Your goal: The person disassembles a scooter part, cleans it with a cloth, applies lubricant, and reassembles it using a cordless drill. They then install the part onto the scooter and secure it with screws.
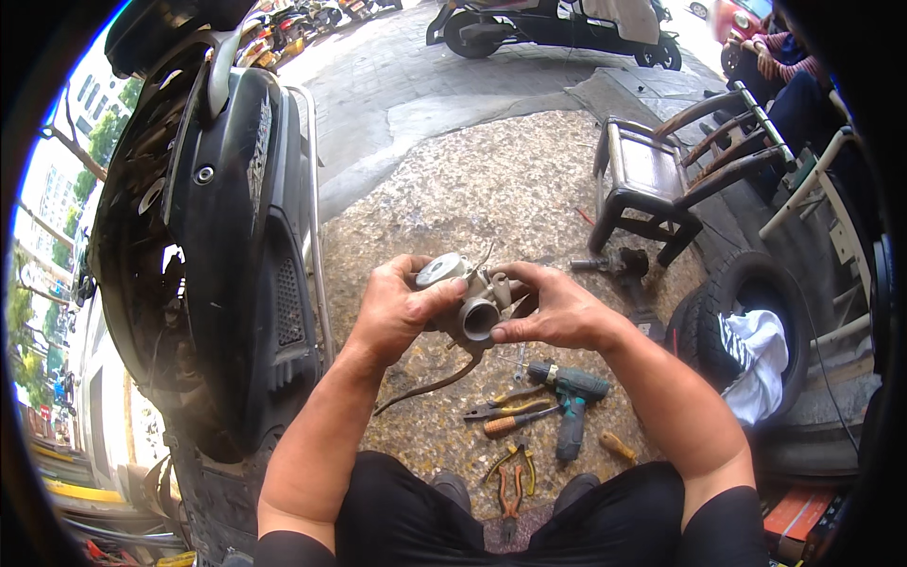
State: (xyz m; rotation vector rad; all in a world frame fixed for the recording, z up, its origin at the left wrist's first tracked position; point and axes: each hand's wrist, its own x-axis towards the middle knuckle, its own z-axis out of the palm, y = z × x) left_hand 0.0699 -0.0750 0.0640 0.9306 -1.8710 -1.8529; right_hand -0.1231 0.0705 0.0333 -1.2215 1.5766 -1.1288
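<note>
Above speckled ground (453,180), hands (402,304) (559,307) hold a carburetor (479,317) between them.

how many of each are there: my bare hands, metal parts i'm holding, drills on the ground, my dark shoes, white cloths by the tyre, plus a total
Left hand and right hand: 2
Metal part: 1
Drill: 1
Left shoe and right shoe: 2
White cloth: 1
Total: 7
</note>
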